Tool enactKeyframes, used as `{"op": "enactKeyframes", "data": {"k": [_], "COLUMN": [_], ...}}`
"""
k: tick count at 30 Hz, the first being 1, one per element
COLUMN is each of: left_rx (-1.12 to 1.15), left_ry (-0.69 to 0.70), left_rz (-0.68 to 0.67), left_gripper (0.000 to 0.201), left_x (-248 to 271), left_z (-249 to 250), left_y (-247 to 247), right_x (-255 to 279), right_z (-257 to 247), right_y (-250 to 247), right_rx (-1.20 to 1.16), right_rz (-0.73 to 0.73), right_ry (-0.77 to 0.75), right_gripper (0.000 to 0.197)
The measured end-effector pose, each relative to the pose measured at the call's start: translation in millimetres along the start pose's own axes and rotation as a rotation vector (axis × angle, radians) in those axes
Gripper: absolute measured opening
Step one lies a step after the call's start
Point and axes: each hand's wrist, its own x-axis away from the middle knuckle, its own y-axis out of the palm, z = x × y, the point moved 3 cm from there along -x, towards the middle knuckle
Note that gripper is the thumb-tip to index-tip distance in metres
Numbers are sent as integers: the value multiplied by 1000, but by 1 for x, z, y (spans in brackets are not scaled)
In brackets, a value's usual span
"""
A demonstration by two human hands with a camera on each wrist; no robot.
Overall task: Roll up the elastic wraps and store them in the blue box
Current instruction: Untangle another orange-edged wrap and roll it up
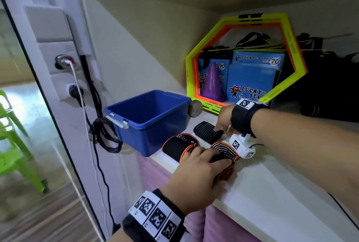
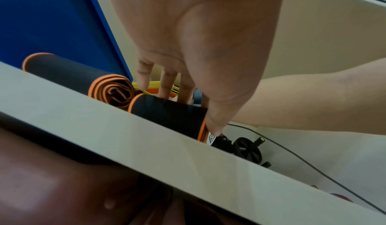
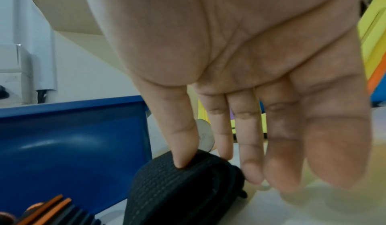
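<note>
Nearest us, our left hand (image 1: 196, 171) is curling over an orange-edged wrap (image 1: 223, 156) at the shelf (image 1: 272, 193) edge, fingers and thumb gripping its roll. Further in, our right hand (image 1: 223, 119) is pinching the all-black wrap (image 1: 207, 132), thumb on top. A third rolled wrap (image 1: 178, 147) is lying just beside the blue box (image 1: 147, 113). Both held wraps are lying crosswise, and the box is sitting to their left, nearer our left hand.

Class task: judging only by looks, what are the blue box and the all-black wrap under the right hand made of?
Blue open-topped box: probably moulded plastic, its smooth glossy walls catching highlights.
All-black ribbed wrap: apparently woven elastic fabric, matte, with fine ridges across its surface.
</note>
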Motion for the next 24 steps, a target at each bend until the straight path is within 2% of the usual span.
{"op": "enactKeyframes", "data": {"k": [6,9,13,17,19,24], "left_rx": [-5,-9,44,131,167,215], "left_ry": [-29,28,105,176,231,377], "left_rz": [17,56,58,-25,-97,-283], "left_gripper": [51,45,39,46,42,34], "left_x": [-19,-51,-108,-164,-187,-225], "left_z": [7,16,39,77,103,178], "left_y": [-24,-41,-53,-49,-42,-11], "right_x": [23,47,89,153,186,249], "right_z": [29,70,159,245,282,336], "right_y": [-29,-58,-85,-93,-95,-77], "right_rx": [-87,-135,-271,-340,-347,-230], "right_rz": [13,74,197,260,330,333], "right_ry": [24,71,203,393,465,604], "right_gripper": [34,34,26,30,32,32]}}
